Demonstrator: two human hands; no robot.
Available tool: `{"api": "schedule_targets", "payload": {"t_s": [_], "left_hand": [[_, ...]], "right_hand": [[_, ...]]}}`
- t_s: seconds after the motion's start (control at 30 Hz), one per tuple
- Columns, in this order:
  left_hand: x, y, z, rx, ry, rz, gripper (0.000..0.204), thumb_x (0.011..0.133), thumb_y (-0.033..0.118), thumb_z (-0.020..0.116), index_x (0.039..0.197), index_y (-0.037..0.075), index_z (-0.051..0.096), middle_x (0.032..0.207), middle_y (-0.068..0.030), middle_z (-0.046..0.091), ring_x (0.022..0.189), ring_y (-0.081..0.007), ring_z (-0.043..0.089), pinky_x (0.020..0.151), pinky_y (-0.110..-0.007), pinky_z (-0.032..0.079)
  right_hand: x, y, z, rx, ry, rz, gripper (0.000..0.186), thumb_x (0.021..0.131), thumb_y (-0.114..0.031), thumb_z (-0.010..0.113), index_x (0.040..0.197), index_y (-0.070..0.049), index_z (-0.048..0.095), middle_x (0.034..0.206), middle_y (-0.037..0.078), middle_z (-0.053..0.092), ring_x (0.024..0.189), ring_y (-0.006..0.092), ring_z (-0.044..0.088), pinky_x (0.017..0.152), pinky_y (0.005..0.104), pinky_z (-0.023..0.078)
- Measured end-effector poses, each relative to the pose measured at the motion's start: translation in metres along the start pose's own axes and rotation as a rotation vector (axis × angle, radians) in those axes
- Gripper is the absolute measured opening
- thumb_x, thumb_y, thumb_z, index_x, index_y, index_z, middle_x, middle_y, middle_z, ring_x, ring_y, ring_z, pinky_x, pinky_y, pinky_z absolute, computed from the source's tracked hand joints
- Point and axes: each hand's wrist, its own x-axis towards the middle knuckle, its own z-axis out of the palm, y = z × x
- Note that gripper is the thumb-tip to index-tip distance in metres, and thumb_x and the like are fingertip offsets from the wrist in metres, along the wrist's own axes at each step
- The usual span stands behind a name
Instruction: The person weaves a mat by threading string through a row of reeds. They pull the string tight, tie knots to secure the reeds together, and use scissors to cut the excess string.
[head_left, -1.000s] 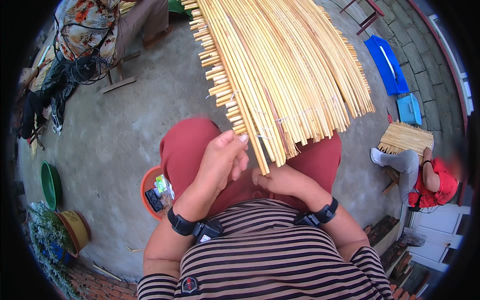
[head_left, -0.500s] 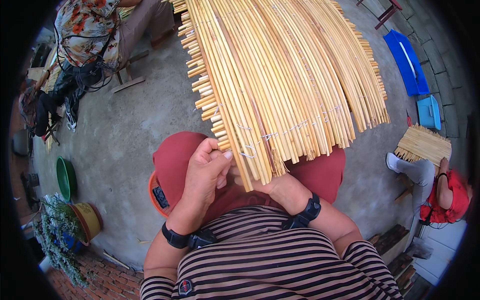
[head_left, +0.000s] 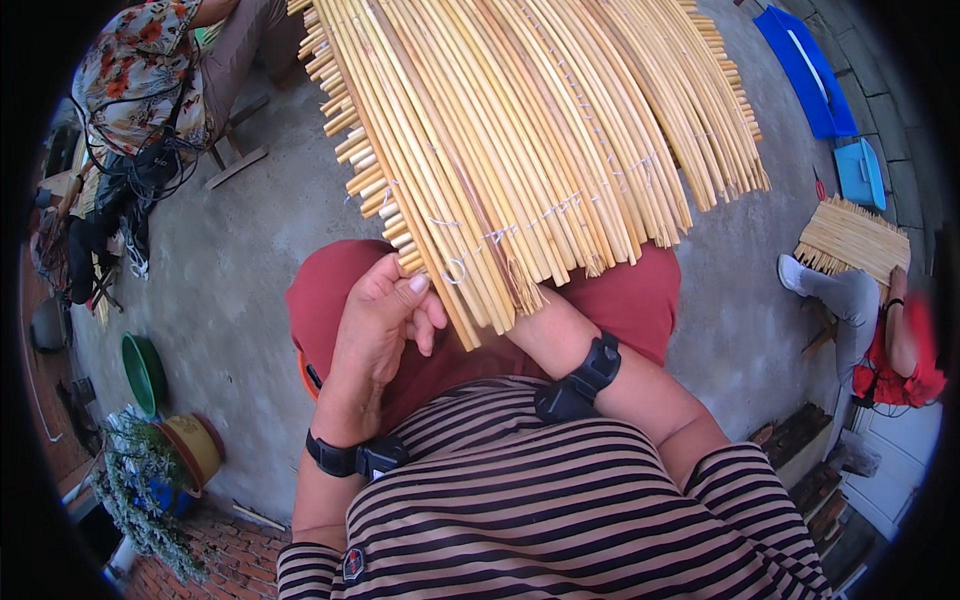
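A mat of straw-coloured reed stalks (head_left: 500, 130), tied in rows with thin white thread, slopes across my knees and away from me. At its near left corner my left hand (head_left: 385, 310) pinches the edge between thumb and forefinger, beside a small loop of thread (head_left: 454, 271). The other left fingers curl loosely below. My right hand (head_left: 532, 322) reaches beneath the near edge of the mat; its fingers are hidden there. A second layer of stalk ends (head_left: 375, 190) sticks out along the left side.
At the far left sits a person in a flowered shirt (head_left: 130, 75). On the right, another person in red (head_left: 895, 350) holds a smaller reed mat (head_left: 855, 240). Blue trays (head_left: 810, 75), a green basin (head_left: 143, 372) and a potted plant (head_left: 190, 450) stand on the concrete.
The mat has shifted up and left in view. My right hand has slid farther under it, away from my left hand, which keeps its pinch on the corner.
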Motion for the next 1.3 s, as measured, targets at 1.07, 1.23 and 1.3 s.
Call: {"api": "schedule_targets", "payload": {"t_s": [1.07, 1.23, 1.3], "left_hand": [[0.006, 0.003, 0.033, -0.087, 0.084, 0.092, 0.044, 0.083, 0.008, 0.067, 0.116, 0.000, 0.038, 0.091, -0.0120, 0.062, 0.046, -0.0091, 0.052, 0.038, -0.019, 0.041], [0.005, 0.009, 0.045, -0.003, 0.182, 0.085, 0.036, 0.082, 0.006, 0.064, 0.112, 0.002, 0.043, 0.074, -0.0042, 0.055, 0.041, -0.0052, 0.041, 0.036, -0.018, 0.031], [0.005, 0.008, 0.048, 0.025, 0.195, 0.081, 0.035, 0.083, 0.005, 0.063, 0.112, 0.002, 0.043, 0.071, -0.0028, 0.053, 0.041, -0.0045, 0.040, 0.036, -0.018, 0.030]], "right_hand": [[-0.022, -0.034, 0.071, -0.420, 0.377, -0.331, 0.039, 0.097, -0.022, 0.049, 0.130, -0.003, 0.043, 0.112, 0.009, 0.056, 0.100, 0.0167, 0.056, 0.082, 0.0280, 0.051], [-0.008, -0.022, 0.056, -0.552, 0.507, -0.392, 0.030, 0.099, -0.020, 0.044, 0.123, -0.002, 0.047, 0.101, 0.009, 0.058, 0.089, 0.0166, 0.059, 0.071, 0.0260, 0.054], [-0.006, -0.012, 0.024, -0.505, 0.458, -0.378, 0.030, 0.099, -0.021, 0.043, 0.122, -0.002, 0.048, 0.101, 0.009, 0.058, 0.089, 0.0166, 0.059, 0.071, 0.0260, 0.054]]}}
